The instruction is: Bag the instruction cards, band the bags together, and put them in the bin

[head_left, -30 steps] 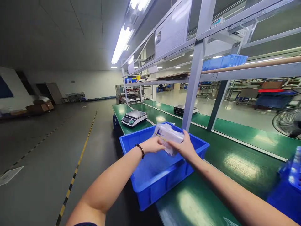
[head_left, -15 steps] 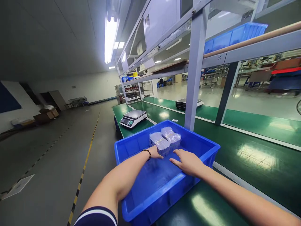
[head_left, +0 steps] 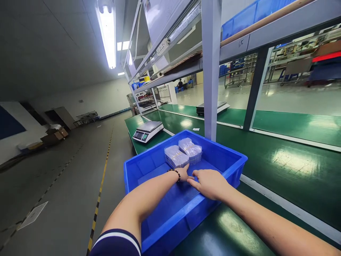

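Two banded stacks of clear-wrapped, pale flat pieces stand side by side at the far end of a blue plastic bin. My left hand, with a beaded bracelet at the wrist, is inside the bin just in front of the left stack. Its fingers are apart and hold nothing. My right hand hovers over the bin's near right side, thumb and fingers spread, its fingertips close to those of my left. The right stack lies beyond both hands, untouched.
The bin rests on a green-topped bench. A digital scale stands behind the bin, and another scale is farther right. A grey upright post rises at the bin's far right edge. Overhead, a shelf carries a blue crate.
My left hand has moved away from the left stack's side to in front of it, nearer my right hand. The stacks stay in place in the bin. The camera view has shifted slightly.
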A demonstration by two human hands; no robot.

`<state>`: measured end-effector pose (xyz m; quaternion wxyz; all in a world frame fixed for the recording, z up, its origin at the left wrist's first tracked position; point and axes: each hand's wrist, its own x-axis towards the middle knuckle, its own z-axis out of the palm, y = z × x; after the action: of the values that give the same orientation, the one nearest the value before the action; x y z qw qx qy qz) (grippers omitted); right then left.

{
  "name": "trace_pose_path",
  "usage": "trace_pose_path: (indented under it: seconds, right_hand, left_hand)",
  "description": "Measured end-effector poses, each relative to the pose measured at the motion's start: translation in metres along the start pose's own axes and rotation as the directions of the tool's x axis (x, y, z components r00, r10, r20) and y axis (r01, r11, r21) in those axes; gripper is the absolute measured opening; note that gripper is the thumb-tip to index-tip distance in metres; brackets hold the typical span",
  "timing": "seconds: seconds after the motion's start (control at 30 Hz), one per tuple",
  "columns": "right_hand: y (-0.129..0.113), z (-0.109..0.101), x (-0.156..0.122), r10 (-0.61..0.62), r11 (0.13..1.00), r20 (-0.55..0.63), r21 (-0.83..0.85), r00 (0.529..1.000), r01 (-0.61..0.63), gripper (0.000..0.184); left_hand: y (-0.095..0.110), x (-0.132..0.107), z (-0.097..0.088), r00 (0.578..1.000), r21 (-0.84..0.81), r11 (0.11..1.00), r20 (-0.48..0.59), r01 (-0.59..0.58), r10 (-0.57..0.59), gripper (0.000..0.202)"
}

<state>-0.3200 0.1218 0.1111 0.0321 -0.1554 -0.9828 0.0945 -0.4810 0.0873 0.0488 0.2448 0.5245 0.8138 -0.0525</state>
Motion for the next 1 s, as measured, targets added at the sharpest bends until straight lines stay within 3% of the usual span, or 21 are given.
trace_pose_path:
  seconds: [0.17, 0.43, 0.57, 0.7, 0.83, 0.93, 1.0]
  right_hand:
    - [-0.002, -0.002, 0.000, 0.009, 1.000, 0.019, -0.009, 1.000, -0.008, 0.043]
    - [-0.001, -0.002, 0.001, 0.019, 1.000, 0.025, -0.013, 1.000, -0.019, 0.043]
    - [0.000, 0.001, 0.002, 0.023, 1.000, 0.015, -0.012, 1.000, -0.023, 0.044]
    - [0.001, 0.004, 0.003, 0.030, 0.999, 0.009, -0.018, 1.000, -0.030, 0.045]
    - [0.002, 0.004, 0.004, 0.044, 0.999, -0.010, -0.017, 0.999, -0.045, 0.043]
    - [0.002, 0.004, 0.005, 0.059, 0.998, -0.031, -0.004, 0.998, -0.059, 0.042]
    - [0.002, 0.003, 0.005, 0.065, 0.998, -0.046, 0.009, 0.997, -0.064, 0.040]
  left_hand:
    - [-0.007, -0.006, -0.003, 0.995, 0.083, 0.992, -0.028, 0.094, -0.092, 0.076]
    - [0.005, -0.011, -0.021, 0.998, 0.055, 0.998, 0.059, -0.003, 0.000, 0.079]
    - [0.006, -0.014, -0.032, 0.998, 0.016, 0.998, -0.009, -0.061, 0.061, 0.063]
    - [0.001, -0.019, -0.044, 0.982, -0.033, 0.998, -0.183, -0.058, 0.051, 0.043]
    - [0.001, -0.030, -0.066, 0.899, -0.096, 0.992, -0.438, -0.079, 0.029, 0.027]
    - [0.008, -0.052, -0.088, 0.788, -0.132, 0.981, -0.615, -0.145, 0.034, 0.026]
    - [0.018, -0.080, -0.101, 0.701, -0.157, 0.961, -0.711, -0.228, 0.050, 0.027]
